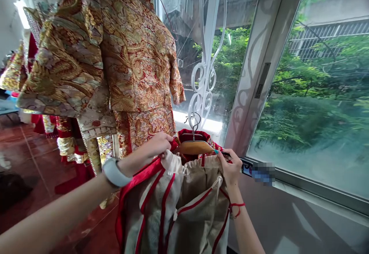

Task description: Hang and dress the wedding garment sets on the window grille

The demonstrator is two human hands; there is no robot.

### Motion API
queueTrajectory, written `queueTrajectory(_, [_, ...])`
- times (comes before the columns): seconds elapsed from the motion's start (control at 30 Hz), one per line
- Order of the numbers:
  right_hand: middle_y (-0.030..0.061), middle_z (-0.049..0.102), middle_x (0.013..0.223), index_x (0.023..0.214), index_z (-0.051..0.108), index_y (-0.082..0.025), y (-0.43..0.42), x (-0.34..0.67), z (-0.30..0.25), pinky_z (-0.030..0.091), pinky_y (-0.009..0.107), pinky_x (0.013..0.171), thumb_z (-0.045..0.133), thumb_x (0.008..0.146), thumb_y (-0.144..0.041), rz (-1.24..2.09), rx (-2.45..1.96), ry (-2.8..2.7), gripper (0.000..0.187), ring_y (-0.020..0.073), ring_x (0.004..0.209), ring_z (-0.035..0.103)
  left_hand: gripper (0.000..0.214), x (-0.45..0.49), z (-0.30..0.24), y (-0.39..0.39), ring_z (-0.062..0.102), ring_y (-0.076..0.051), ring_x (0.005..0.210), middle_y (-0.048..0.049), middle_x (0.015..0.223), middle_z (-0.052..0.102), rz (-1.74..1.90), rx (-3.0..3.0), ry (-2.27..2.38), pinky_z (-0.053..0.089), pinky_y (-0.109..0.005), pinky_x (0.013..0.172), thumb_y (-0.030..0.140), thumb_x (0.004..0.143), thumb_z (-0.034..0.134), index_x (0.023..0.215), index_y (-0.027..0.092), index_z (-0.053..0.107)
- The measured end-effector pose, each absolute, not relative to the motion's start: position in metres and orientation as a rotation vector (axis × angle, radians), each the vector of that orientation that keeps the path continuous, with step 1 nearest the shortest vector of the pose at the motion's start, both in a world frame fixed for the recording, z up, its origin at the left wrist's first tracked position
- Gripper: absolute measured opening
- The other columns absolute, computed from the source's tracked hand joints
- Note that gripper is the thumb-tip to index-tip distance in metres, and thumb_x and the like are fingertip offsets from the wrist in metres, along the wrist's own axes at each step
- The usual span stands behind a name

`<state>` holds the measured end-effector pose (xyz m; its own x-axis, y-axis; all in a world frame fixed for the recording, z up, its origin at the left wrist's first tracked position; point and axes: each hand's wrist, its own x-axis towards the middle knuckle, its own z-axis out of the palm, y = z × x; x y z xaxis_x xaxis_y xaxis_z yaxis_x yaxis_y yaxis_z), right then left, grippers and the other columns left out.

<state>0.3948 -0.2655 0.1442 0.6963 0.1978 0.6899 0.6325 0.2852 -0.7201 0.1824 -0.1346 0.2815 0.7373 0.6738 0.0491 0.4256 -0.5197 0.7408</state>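
I hold my left hand [157,145] and right hand [230,168] apart, both clamped on a cream cloth cover with red trim [178,211], just below a curved wooden hanger [196,147].

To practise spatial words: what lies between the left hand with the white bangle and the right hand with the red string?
Head view: a curved wooden hanger lies between the left hand and right hand.

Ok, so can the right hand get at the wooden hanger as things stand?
Probably yes. The right hand is beside the wooden hanger, its fingertips almost at the hanger's end, with nothing between. But it grips the red-trimmed beige cloth and seems to hold a phone.
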Motion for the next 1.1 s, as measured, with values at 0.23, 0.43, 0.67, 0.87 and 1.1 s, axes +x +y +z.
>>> queueTrajectory(0.23, [-0.0016,0.057,0.062,0.072,0.060,-0.018,-0.254,0.389,0.144,0.042,0.025,0.052,0.067,0.078,-0.048,-0.252,-1.290,-0.735,0.032,0.0133,0.053,0.050,0.039,0.193,0.220,-0.156,0.061,-0.029,0.109,-0.0217,0.121,0.053,0.691,2.660,0.967,0.047,-0.041,0.097,0.008,0.080,0.040,0.115,0.004,0.055])
queueTrajectory(0.43, [0.0004,0.059,0.068,0.073,0.061,-0.017,-0.253,0.390,0.147,0.042,0.025,0.055,0.066,0.079,-0.048,-0.238,-1.280,-0.751,0.032,0.0146,0.060,0.051,0.042,0.162,0.221,-0.112,0.060,-0.026,0.118,-0.0152,0.128,0.063,0.563,3.011,0.591,0.045,-0.040,0.101,0.016,0.091,0.032,0.125,0.013,0.057])
queueTrajectory(0.67, [0.0006,0.061,0.069,0.073,0.061,-0.017,-0.251,0.387,0.149,0.044,0.026,0.058,0.065,0.079,-0.047,-0.219,-1.307,-0.727,0.031,0.0152,0.062,0.054,0.037,0.155,0.202,-0.101,0.061,-0.031,0.100,-0.0121,0.099,0.074,1.010,3.116,0.823,0.046,-0.045,0.090,0.029,0.095,0.042,0.127,0.019,0.058])
queueTrajectory(0.87, [0.0056,0.066,0.098,0.107,0.061,-0.019,-0.289,0.404,0.150,0.050,0.026,0.058,0.075,0.070,-0.038,-0.108,-1.348,-0.833,0.044,0.0149,0.066,0.060,0.042,0.166,0.178,-0.092,0.067,-0.026,0.102,-0.0127,0.117,0.072,0.936,3.011,0.732,0.053,-0.037,0.084,0.024,0.096,0.028,0.120,0.018,0.062])
queueTrajectory(1.1, [-0.0103,0.055,0.063,0.155,0.002,-0.023,-0.366,0.419,0.130,0.036,0.019,0.049,0.074,0.070,-0.021,0.316,-1.425,-1.048,0.111,0.0092,0.052,0.045,0.046,0.176,0.168,-0.075,0.070,-0.026,0.105,-0.0103,0.121,0.072,0.942,2.881,0.685,0.056,-0.034,0.085,0.030,0.093,0.029,0.119,0.019,0.065])
